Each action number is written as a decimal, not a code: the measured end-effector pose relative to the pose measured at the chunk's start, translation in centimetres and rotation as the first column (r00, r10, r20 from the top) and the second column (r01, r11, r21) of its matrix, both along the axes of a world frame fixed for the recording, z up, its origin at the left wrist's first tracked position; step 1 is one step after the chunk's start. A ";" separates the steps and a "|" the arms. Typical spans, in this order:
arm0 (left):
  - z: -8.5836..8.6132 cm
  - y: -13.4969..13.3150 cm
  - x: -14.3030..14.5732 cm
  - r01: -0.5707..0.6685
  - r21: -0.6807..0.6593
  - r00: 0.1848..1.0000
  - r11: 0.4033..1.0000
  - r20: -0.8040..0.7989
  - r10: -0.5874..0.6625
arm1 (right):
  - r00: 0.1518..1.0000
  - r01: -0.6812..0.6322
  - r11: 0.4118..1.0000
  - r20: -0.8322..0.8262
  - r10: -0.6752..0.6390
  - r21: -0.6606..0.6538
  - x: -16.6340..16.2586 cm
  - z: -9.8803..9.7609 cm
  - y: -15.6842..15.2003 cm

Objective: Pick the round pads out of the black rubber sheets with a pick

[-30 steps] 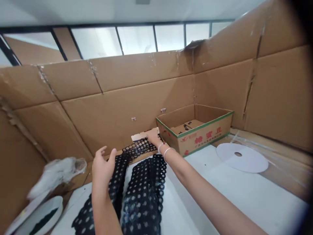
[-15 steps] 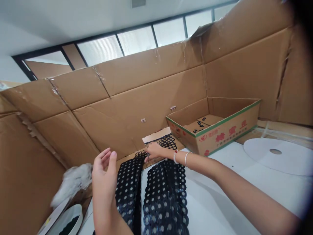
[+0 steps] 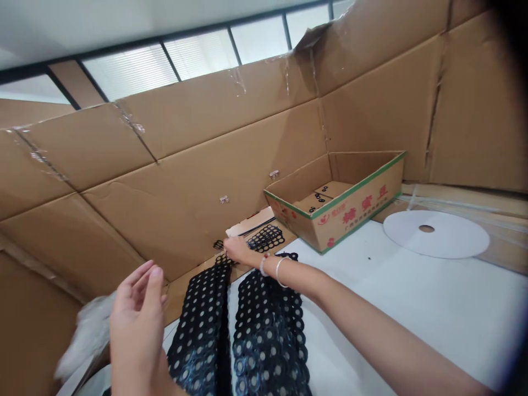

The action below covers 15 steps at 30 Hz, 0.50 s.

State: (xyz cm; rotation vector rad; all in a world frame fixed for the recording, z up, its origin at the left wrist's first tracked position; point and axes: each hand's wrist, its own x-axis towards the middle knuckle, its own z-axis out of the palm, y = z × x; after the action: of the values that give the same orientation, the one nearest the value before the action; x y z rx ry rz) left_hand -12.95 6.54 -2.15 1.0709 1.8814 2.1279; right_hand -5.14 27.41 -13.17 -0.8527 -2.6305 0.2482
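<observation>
My right hand (image 3: pixel 237 249) reaches to the far end of the left black strip of joined rings (image 3: pixel 200 319). Its fingers are closed, and what they grip is hidden. Loose black rings (image 3: pixel 218 245) show just left of its fingertips. Beside it lies a flat piece of black ring mesh (image 3: pixel 266 237). A second black ring strip (image 3: pixel 268 330) runs under my right forearm, parallel to the first. My left hand (image 3: pixel 138 313) is raised at the lower left, apart from the strips. Its fingers are loosely curved, the thumb is up, and nothing shows in it.
An open carton (image 3: pixel 358 206) with green edges holds cardboard pieces and small black rings. Right of it lies a white disc (image 3: pixel 437 234) with a centre hole. Tall cardboard walls (image 3: pixel 206 170) enclose the white table (image 3: pixel 355 297). Clear plastic (image 3: pixel 88 330) is bunched at the left.
The view has turned right, so the surroundings sit further left. My right hand remains at the strip's far end, its fingers more closed. My left thumb and fingers have come closer together.
</observation>
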 end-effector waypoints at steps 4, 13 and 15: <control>-0.2 -0.1 -0.4 0.016 -0.009 1.000 1.000 0.006 -0.016 | 0.998 0.036 0.998 -0.050 -0.039 -0.048 0.4 0.2 -0.4; 0.0 -0.3 -0.1 0.023 -0.046 1.000 0.999 -0.004 -0.023 | 0.979 0.181 0.981 -0.086 -0.187 -0.064 3.1 -0.6 0.8; 0.0 -0.3 0.0 0.040 -0.050 0.999 0.998 -0.003 -0.040 | 0.966 0.237 0.970 -0.094 -0.241 -0.052 4.3 -0.9 1.3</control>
State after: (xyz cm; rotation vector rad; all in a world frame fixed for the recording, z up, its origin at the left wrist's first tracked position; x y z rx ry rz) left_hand -12.90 6.20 -2.11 1.0933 1.8880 2.0482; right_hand -0.88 28.76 -14.07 -1.1303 -2.4095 0.2725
